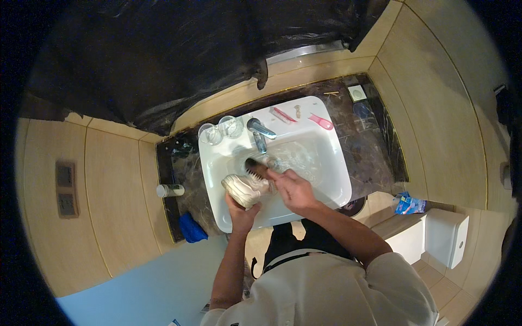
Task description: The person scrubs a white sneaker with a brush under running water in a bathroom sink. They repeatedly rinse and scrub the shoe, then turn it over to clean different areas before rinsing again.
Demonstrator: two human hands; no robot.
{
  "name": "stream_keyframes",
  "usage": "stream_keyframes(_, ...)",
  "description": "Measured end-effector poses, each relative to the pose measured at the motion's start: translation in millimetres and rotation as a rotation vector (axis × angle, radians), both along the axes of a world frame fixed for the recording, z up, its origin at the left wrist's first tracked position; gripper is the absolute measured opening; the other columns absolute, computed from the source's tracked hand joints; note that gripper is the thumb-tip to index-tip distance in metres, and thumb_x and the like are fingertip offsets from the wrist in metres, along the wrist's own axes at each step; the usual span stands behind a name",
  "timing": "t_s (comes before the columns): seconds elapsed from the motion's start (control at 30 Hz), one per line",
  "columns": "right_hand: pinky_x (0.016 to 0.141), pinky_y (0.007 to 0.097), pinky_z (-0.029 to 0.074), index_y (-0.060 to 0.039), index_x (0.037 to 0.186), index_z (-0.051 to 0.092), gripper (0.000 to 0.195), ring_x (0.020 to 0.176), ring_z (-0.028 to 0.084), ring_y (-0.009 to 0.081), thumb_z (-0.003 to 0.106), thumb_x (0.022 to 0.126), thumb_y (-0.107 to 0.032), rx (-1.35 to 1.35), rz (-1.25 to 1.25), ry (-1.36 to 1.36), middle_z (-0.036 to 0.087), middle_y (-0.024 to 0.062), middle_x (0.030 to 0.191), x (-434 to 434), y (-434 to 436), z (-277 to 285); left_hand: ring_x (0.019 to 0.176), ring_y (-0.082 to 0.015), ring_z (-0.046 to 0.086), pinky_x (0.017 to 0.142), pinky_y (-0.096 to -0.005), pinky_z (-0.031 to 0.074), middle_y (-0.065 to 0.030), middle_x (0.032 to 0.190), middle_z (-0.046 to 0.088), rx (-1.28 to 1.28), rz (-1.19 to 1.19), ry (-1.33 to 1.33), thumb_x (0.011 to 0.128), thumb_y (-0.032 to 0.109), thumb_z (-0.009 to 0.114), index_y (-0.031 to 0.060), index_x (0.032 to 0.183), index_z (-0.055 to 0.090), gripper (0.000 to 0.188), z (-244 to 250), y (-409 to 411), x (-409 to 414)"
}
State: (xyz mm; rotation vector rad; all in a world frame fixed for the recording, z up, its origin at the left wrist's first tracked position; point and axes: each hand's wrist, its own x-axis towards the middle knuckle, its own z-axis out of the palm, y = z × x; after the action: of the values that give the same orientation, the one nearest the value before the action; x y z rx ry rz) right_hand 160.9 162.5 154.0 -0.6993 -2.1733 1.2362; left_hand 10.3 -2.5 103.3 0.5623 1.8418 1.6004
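My left hand (241,214) holds a pale shoe (244,191) over the front left part of a white washbasin (341,179). In my right hand (295,193) is a dark-backed scrubbing brush (256,166). Its bristles point down at the shoe's upper right edge, close against it; blur hides whether they touch. Water with some foam (299,159) lies in the bowl below. The chrome faucet (261,129) stands at the back rim, beyond both hands.
Two clear glasses (231,127) stand on the basin's back left rim. A pink brush (284,115) and a pink-handled tool (322,121) lie at the back right. On the dark stone counter (367,155) are a white-capped jar (171,190) and a blue cloth (191,228). A toilet (442,238) stands at right.
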Motion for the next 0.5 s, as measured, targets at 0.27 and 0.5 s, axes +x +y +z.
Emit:
stream_keyframes(0.27, 0.070, 0.0447, 0.054, -0.0081, 0.131, 0.062, 0.038, 0.080, 0.065, 0.0359, 0.059, 0.093, -0.005, 0.041, -0.156, -0.339, 0.063, 0.0174, 0.095, 63.5, 13.7, -51.1, 0.119, -0.0234, 0.057, 0.099, -0.0375, 0.051, -0.0116, 0.131, 0.051, 0.078, -0.026, -0.143, 0.070, -0.010, 0.077, 0.0041, 0.141, 0.029, 0.087, -5.8, -18.1, -23.0)
stream_keyframes(0.5, 0.069, 0.0468, 0.055, -0.0111, 0.131, 0.062, 0.037, 0.080, 0.065, 0.0385, 0.058, 0.094, -0.011, -0.057, 0.125, 0.008, 0.063, 0.0193, 0.094, 2.6, -8.5, -28.3, 0.117, -0.0209, 0.057, 0.097, -0.0360, 0.051, -0.0098, 0.130, 0.053, -0.061, -0.111, -0.119, 0.068, -0.012, 0.078, 0.0032, 0.138, 0.036, 0.084, -11.9, -15.2, -25.1)
